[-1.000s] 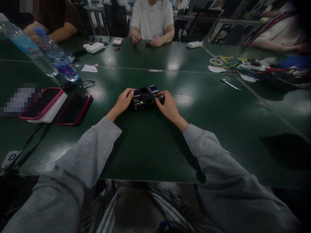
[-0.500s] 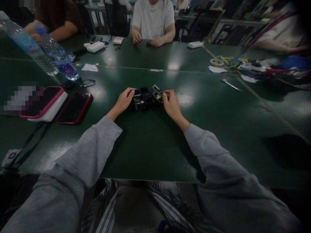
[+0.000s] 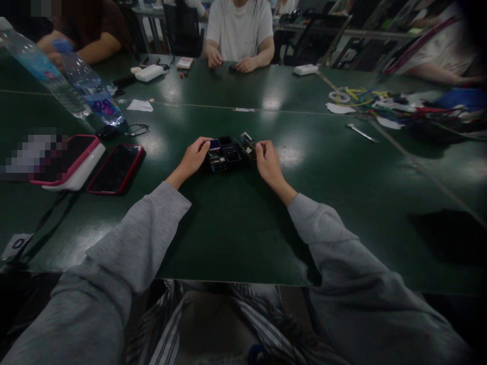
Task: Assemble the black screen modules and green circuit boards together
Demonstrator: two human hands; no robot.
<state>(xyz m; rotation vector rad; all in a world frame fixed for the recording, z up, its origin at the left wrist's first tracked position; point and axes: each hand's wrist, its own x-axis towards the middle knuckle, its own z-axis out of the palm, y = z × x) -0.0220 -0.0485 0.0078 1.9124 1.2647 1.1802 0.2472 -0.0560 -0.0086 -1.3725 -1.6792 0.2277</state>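
At frame centre, the left hand [image 3: 194, 158] clamps the black electronic module block [image 3: 225, 154]; the right hand [image 3: 268, 161] pinches a tilted small green circuit board [image 3: 247, 144].

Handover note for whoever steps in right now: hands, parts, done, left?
Left hand: fingertips on the left end of the black module block, pinning it to the green table.
Right hand: pinching a small circuit board, tilted up at the block's right end.
Done: a blue-topped module sits flat at the left end.
Left: the tilted board is not lying flat in the block.
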